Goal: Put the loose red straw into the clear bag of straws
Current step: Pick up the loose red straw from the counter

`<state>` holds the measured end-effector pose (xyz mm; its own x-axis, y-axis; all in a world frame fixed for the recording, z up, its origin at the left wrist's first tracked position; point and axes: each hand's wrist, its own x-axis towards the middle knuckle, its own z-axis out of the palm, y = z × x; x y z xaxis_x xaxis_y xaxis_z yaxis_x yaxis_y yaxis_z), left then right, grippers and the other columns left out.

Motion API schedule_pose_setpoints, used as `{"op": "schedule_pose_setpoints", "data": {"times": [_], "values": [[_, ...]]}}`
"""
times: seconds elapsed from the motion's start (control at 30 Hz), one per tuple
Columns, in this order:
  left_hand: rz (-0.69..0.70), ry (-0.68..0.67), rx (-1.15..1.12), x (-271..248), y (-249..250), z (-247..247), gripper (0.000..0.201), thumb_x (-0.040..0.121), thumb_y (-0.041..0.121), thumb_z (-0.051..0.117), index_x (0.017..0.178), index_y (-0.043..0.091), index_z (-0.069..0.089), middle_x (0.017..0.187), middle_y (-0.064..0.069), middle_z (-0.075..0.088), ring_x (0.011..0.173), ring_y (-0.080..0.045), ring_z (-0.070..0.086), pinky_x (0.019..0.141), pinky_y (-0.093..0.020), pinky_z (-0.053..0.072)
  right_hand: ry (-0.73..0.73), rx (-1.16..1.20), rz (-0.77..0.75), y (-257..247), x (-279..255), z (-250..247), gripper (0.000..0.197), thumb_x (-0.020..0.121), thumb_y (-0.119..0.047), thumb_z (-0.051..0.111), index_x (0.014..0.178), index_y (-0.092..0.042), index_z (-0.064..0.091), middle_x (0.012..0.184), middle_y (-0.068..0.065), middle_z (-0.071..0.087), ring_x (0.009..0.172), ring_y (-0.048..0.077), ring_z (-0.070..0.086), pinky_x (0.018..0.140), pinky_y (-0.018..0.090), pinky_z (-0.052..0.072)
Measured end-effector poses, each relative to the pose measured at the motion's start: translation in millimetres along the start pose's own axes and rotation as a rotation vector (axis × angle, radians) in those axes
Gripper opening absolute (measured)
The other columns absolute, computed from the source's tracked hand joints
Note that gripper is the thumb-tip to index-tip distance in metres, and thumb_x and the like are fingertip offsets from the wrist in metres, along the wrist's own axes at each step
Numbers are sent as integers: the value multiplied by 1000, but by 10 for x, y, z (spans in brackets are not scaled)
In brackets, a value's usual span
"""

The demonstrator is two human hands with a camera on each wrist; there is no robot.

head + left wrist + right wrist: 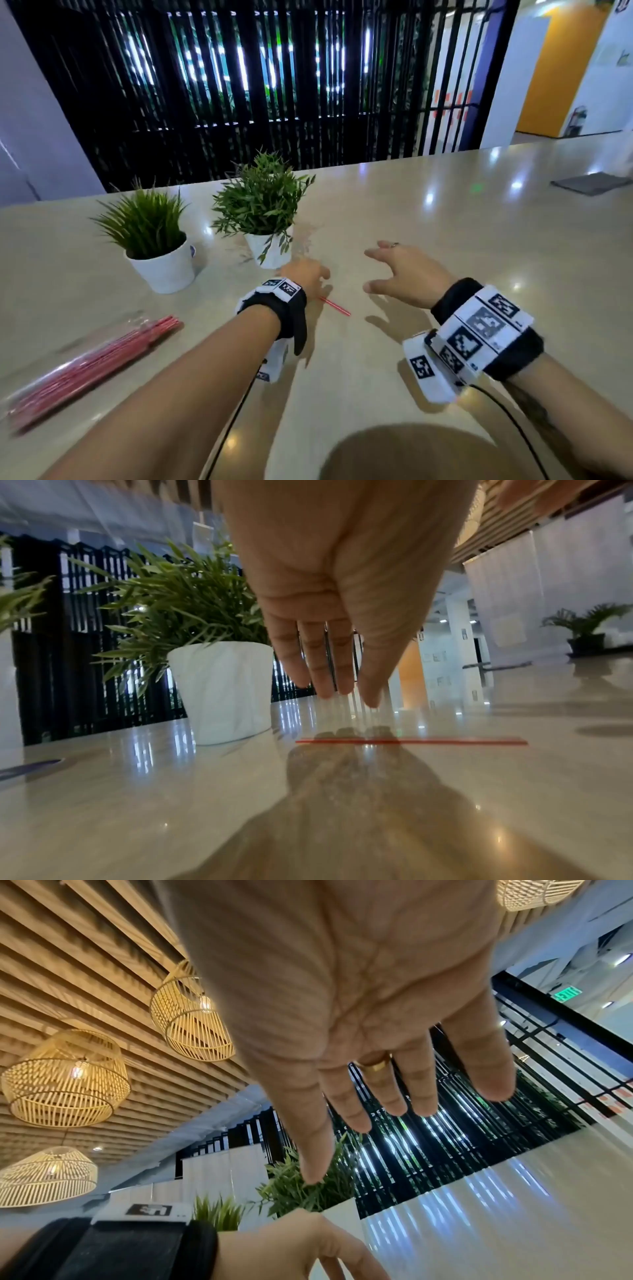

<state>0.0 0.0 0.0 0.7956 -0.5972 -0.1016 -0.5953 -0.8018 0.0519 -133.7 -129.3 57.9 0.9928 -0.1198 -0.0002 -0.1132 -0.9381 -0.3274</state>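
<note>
I see a glossy table (445, 222) with two potted plants: one grassy (150, 240), one leafy (263, 212). The clear bag of straws (85, 363) lies at the table's left, well apart from both hands. My right hand (407, 274) hovers above the table with fingers spread wide, holding nothing. My left hand (305, 274) points straight fingers (318, 653) down just over the loose red straw (337, 306), not touching it; the straw lies flat near the leafy plant's pot.
</note>
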Motion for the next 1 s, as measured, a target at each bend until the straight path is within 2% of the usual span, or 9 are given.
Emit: {"op": "schedule_pose_setpoints", "data": {"times": [0.03, 0.1, 0.2, 0.27, 0.33, 0.43, 0.77, 0.93, 1.0], "values": [[-9, -29, 16, 8, 31, 2, 35, 90, 22, 42, 123, 17, 52, 127, -12, 56, 118, -31, 49, 95, -41, 42, -7, -6, 19, 6, 18, 23, 62, 83, -36, 58, 138, -19, 35, 154, 7, 26, 138, 23, 30, 108, 38, 31], [-6, -48, 34, 36, 54, 45, 32, 90, 20, 41, 119, 12, 53, 122, -15, 57, 113, -33, 52, 88, -38, 42, 40, 17, 30, 52, 52, 69, 51, 83, -36, 58, 129, -16, 47, 145, 8, 41, 130, 24, 41, 103, 38, 37], [-5, -100, -46, 79, 35, 162, 31, 87, 15, 48, 117, 10, 46, 117, -18, 58, 106, -33, 54, 77, -33, 38, 91, 83, 48, 106, 50, 136, 39, 82, -34, 59, 116, -15, 57, 133, 6, 54, 120, 24, 50, 98, 39, 42], [13, -123, -54, 119, 28, 212, 32, 85, 12, 51, 117, 10, 45, 117, -20, 56, 106, -35, 54, 81, -36, 39, 84, 107, 47, 135, 38, 153, 40, 82, -34, 60, 117, -15, 57, 133, 6, 54, 120, 24, 50, 99, 40, 42], [32, -124, -31, 148, 28, 227, 27, 86, 15, 49, 113, 9, 49, 116, -21, 55, 105, -36, 53, 86, -38, 40, 80, 127, 50, 159, 37, 193, 42, 81, -34, 60, 119, -16, 55, 134, 5, 54, 122, 24, 49, 101, 41, 41], [36, -131, -12, 191, 30, 228, 22, 87, 17, 47, 104, 7, 57, 114, -21, 55, 104, -37, 54, 85, -36, 40, 77, 134, 43, 173, 36, 245, 45, 82, -34, 60, 122, -16, 54, 138, 4, 50, 124, 23, 47, 101, 39, 40], [21, -169, -49, 245, -3, 251, 23, 86, 8, 47, 104, 2, 59, 115, -22, 58, 107, -37, 53, 91, -40, 42, 83, 151, 49, 223, -27, 290, 41, 83, -32, 59, 120, -15, 55, 147, 8, 38, 133, 23, 37, 105, 39, 35], [23, -50, -277, 188, -58, 273, 23, 84, 6, 53, 106, 3, 59, 111, -22, 63, 103, -36, 56, 83, -33, 42, 116, 153, 40, 218, -45, 269, 37, 84, -31, 57, 118, -16, 57, 142, 5, 45, 129, 23, 41, 101, 39, 38], [47, 5, -339, 139, -78, 208, 24, 85, 5, 51, 107, 2, 61, 104, -21, 63, 99, -34, 56, 74, -25, 34, 141, 161, 27, 207, -34, 276, 35, 84, -33, 57, 114, -16, 59, 133, 4, 53, 122, 22, 47, 97, 40, 42]]}}
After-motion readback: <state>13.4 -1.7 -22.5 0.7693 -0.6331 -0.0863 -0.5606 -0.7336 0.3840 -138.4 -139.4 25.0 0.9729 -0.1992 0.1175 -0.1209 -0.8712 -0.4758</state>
